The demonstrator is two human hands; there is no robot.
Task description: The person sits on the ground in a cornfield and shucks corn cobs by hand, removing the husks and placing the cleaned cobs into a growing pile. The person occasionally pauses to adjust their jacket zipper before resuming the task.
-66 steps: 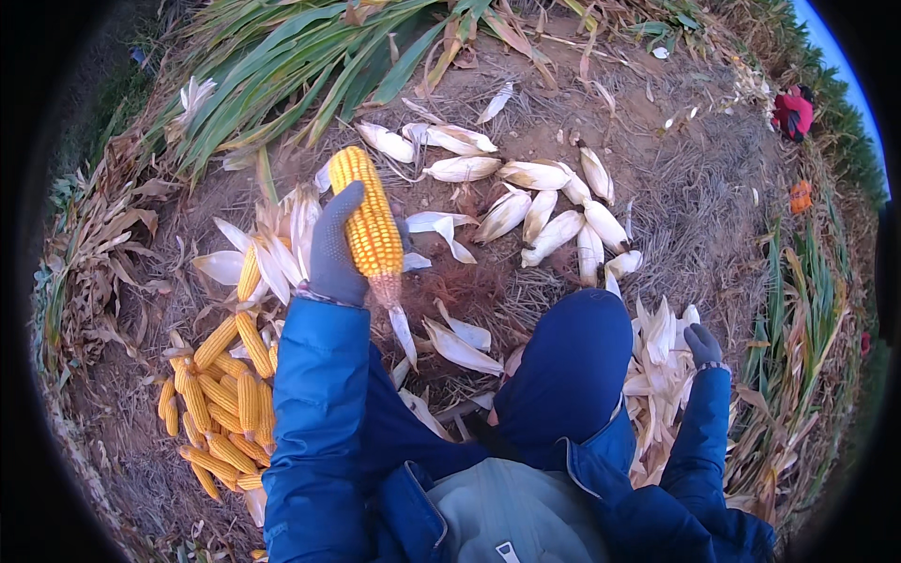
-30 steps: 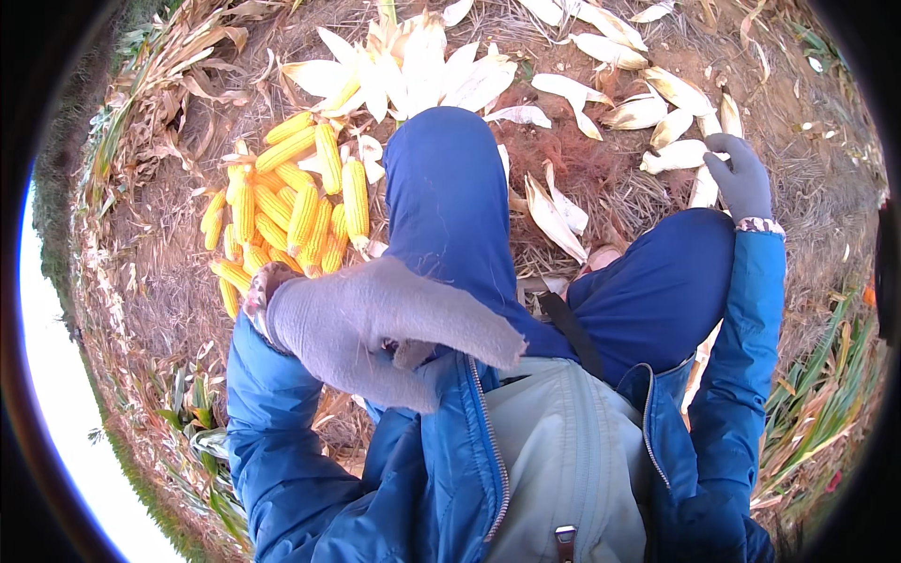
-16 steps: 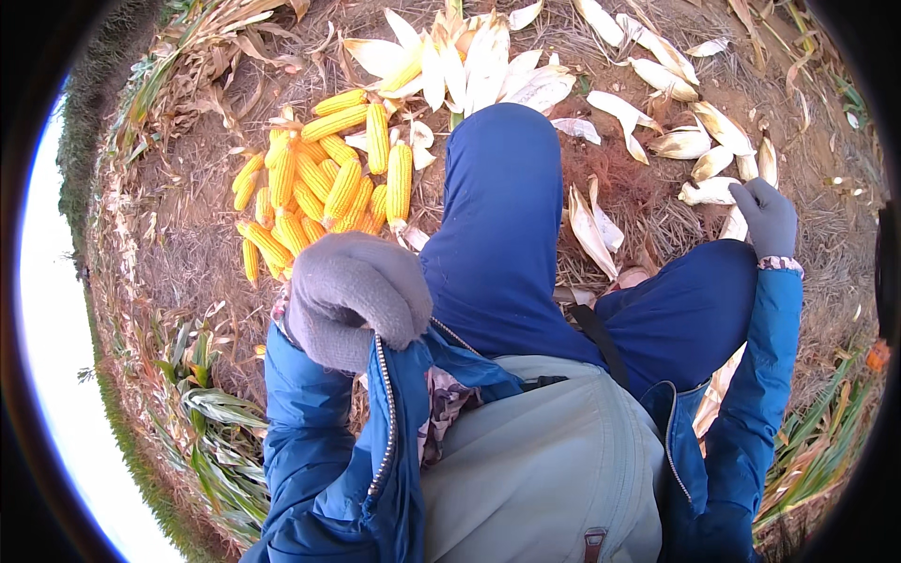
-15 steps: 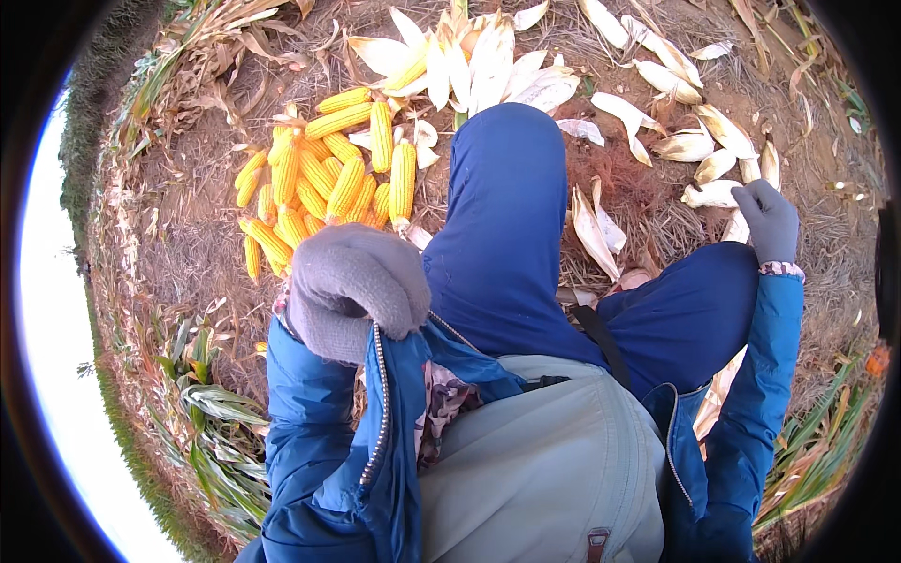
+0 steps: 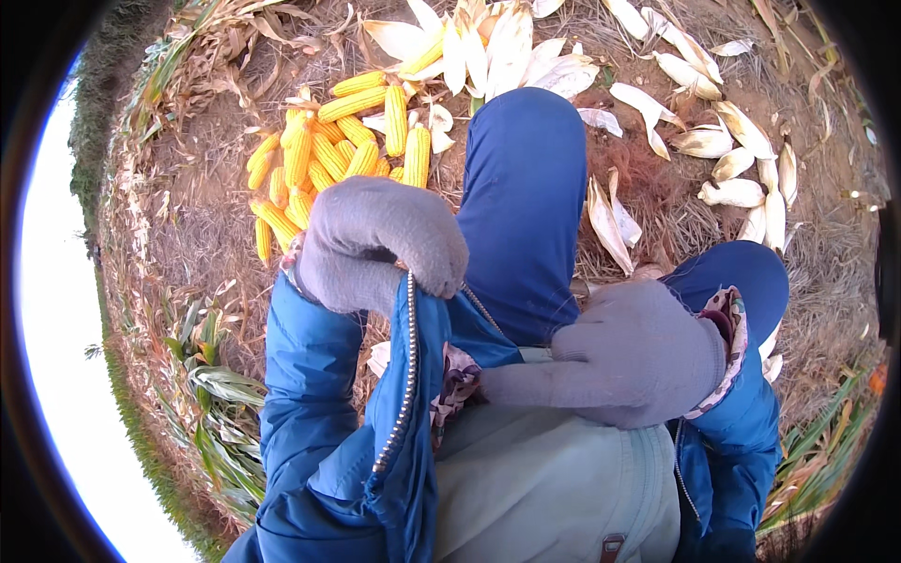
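Note:
My left hand (image 5: 380,246), in a grey knit glove, is closed on the front edge of my blue jacket (image 5: 405,375) and pulls it away from my body. The jacket's metal zipper teeth (image 5: 410,357) run down from that grip. My right hand (image 5: 610,361), in a matching glove, lies across the grey-green bag (image 5: 535,479) on my front. Its index finger stretches left to a patterned cloth (image 5: 455,380) inside the jacket, while the other fingers look bent. I see nothing held in it, though its palm side is hidden.
Husked yellow corn cobs (image 5: 324,150) lie heaped on the ground at the far left. Pale husks (image 5: 507,47) spread behind my bent knee (image 5: 526,178), and several husked-looking pale ears (image 5: 732,150) lie at the far right. Green leaves (image 5: 225,422) grow at the left.
My right hand has come from beside the pale husks at the right, over my knee, to the bag and the open jacket. My left hand keeps hold of the jacket edge, slightly higher and further right.

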